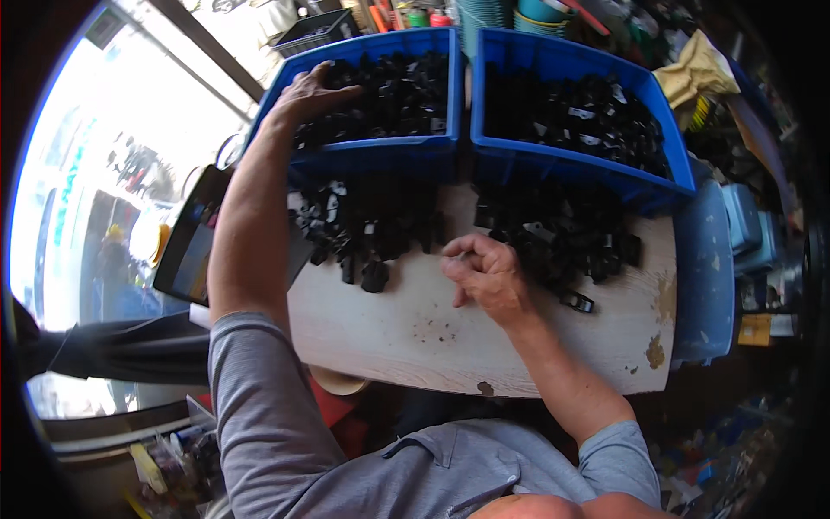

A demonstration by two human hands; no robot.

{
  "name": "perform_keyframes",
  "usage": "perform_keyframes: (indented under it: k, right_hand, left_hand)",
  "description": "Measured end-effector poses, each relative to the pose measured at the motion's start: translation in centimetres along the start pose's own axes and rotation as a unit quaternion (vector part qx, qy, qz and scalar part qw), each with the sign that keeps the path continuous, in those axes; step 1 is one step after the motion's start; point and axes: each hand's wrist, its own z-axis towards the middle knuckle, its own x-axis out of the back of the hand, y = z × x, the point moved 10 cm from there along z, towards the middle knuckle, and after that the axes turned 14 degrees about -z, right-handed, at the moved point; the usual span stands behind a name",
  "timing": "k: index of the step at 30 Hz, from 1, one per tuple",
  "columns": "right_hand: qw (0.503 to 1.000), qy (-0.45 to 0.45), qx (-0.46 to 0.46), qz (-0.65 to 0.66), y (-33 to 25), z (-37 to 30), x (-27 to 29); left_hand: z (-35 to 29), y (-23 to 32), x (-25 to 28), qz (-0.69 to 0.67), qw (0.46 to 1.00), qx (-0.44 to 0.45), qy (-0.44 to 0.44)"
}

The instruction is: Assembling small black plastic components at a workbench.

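My left hand (309, 93) reaches over the left rim of a blue bin (372, 143) full of small black plastic parts (402, 91). Its thumb points away from the fingers, and nothing shows in its grasp. Above the middle of the pale table (406, 324), my right hand (488, 275) is closed, fingers curled toward the thumb; whatever they hold, if anything, is hidden. Loose black parts form one pile (372, 221) in front of the left bin and another pile (562, 229) beside my right hand. A single black part (577, 301) lies at that pile's near edge.
A second blue bin (584, 158), holding more black parts, stands to the right of the first. Beyond the table's right edge is a light blue plastic tub (705, 277). A dark tray (192, 238) sits at the left by the bright window. Stacked teal buckets (484, 17) stand behind.
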Motion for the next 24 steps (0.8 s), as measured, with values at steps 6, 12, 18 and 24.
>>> perform_keyframes:
  k: [6,12,18,24]
  right_hand:
    - [0.999,-0.032,0.013,0.000,0.2,0.6,-1.1]
    - [0.999,-0.014,0.033,0.008,-0.3,0.1,0.4]
    - [0.998,-0.013,0.062,0.008,-0.8,0.3,-0.3]
    - [0.998,0.007,0.065,-0.012,-1.2,0.1,0.1]
  left_hand:
    - [1.6,-1.0,-1.3,-0.113,0.991,-0.065,-0.031]
    - [-3.2,6.6,-2.4,-0.008,0.945,-0.326,-0.030]
    - [-1.6,4.3,-2.3,0.031,0.951,-0.305,0.037]
    - [1.4,1.3,-2.3,-0.052,0.976,-0.212,0.009]
